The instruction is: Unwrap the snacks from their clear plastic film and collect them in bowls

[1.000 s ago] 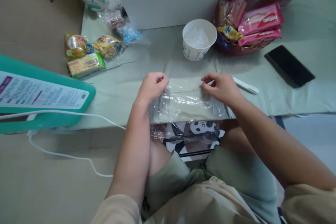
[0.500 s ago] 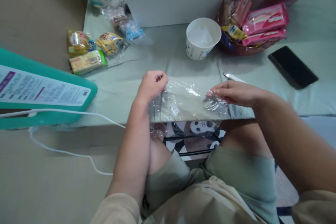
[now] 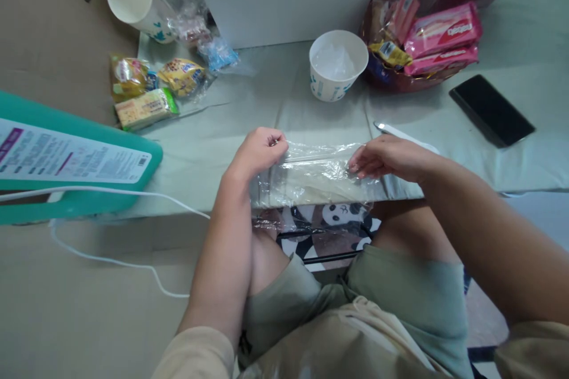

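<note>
A clear plastic bag [image 3: 313,174] is being pinched at its far edge by the left hand [image 3: 258,151] and the right hand [image 3: 384,157] — fingers closed — at the table's [image 3: 213,148] near edge.

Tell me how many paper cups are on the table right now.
2. One paper cup stands upright in the middle beyond the hands, with something clear inside. The other cup lies tipped at the far left corner, by crumpled wrappers. More may be hidden behind the boxes.
</note>
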### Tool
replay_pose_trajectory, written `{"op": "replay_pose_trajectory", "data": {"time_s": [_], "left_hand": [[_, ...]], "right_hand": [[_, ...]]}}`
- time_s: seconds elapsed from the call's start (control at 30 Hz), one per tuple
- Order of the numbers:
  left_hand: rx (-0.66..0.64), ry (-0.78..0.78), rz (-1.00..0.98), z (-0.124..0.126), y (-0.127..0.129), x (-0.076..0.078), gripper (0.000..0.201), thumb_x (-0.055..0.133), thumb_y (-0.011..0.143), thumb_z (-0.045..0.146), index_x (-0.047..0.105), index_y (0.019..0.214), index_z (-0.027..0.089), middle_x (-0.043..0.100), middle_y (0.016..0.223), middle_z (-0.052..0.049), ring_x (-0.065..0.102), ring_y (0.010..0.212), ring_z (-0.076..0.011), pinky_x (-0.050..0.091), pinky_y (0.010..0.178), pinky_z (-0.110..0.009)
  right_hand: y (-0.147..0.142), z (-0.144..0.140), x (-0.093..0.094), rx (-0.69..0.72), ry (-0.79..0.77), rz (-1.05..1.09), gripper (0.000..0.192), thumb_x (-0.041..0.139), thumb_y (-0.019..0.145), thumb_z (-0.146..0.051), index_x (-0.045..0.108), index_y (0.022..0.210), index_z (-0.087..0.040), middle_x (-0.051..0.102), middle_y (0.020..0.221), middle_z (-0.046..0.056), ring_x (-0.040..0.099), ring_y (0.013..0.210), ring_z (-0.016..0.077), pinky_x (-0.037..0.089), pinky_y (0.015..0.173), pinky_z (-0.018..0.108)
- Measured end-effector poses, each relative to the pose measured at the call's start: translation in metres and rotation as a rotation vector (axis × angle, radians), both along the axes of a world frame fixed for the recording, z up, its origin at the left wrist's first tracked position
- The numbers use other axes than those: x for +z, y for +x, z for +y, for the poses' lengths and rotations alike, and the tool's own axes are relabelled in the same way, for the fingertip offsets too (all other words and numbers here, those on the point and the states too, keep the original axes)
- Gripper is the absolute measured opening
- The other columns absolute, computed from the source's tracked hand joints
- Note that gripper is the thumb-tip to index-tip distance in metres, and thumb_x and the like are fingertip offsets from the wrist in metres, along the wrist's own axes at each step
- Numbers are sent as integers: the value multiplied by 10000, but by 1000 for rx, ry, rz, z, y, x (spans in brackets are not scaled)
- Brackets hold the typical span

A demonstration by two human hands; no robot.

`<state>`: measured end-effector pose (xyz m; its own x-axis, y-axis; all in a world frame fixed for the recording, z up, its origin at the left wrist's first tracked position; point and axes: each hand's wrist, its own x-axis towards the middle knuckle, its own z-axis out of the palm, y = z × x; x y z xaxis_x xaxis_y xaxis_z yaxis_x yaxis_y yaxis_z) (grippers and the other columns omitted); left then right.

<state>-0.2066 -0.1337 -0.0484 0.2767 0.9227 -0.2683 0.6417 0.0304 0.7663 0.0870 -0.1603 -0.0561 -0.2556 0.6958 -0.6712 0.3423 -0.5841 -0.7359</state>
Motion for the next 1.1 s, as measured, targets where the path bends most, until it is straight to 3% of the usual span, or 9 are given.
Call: {"op": "replay_pose_trajectory", "data": {"time_s": [0.17,0.27,0.4,0.5,0.6,0.77,0.87,0.93,1.1], "left_hand": [[20,1,-1,1,-1,1,202,502,739,168,533,541,198,521,488,37,438,506,-109,308,540,-277],[61,12,-54,4,-1,-2,179,515,756,162,568,589,195,536,482,38,467,496,-111,329,534,-271],[210,4,-235,6,1,-6,140,533,808,198,624,702,198,594,526,29,492,442,-114,383,492,-267],[278,70,-357,8,3,-8,143,536,821,206,645,730,194,652,598,3,570,509,-117,477,549,-265],[306,256,-377,10,1,-11,133,571,822,227,670,741,189,721,730,-26,673,712,-128,561,737,-272],[418,306,-511,11,-13,-16,172,576,890,379,652,876,226,737,867,-55,716,872,-168,584,826,-315],[283,134,-593,12,-19,-23,442,746,784,457,620,1163,268,730,1199,-97,691,1166,-224,573,903,-326],[166,40,-508,14,-18,-29,682,863,659,346,583,1273,251,722,1237,-120,689,1165,-243,563,909,-331],[265,218,-351,18,-9,-31,198,710,767,190,663,960,192,734,918,-60,693,880,-173,534,819,-305]], "right_hand": [[8,2,0,-9,60,-142,177,687,787,-264,740,650,-165,728,632,99,644,489,152,510,419,247],[11,0,2,-276,160,-159,73,688,770,-189,708,703,-169,668,593,38,614,507,116,511,491,229],[6,-10,-2,-616,402,133,136,708,783,-306,664,882,-225,721,750,15,724,763,161,602,738,303],[-1,-20,-7,-416,443,145,284,791,727,-369,660,940,-236,758,882,34,741,881,207,614,843,395],[-4,-25,-12,-286,531,-40,214,785,740,-360,641,804,-214,719,790,27,724,779,189,604,797,372],[-3,-22,-18,-533,694,-153,211,697,830,-408,560,870,-253,714,810,-2,697,645,150,548,608,304],[-5,-21,-19,-592,730,-159,256,679,855,-470,517,905,-279,726,850,-9,705,649,151,541,597,304],[-6,-23,-19,-613,747,-159,274,678,855,-493,505,908,-288,730,861,-11,709,645,158,531,579,307],[1,-37,-26,-560,951,-247,162,681,861,-429,605,859,-285,740,966,30,721,721,191,575,660,373]]}}
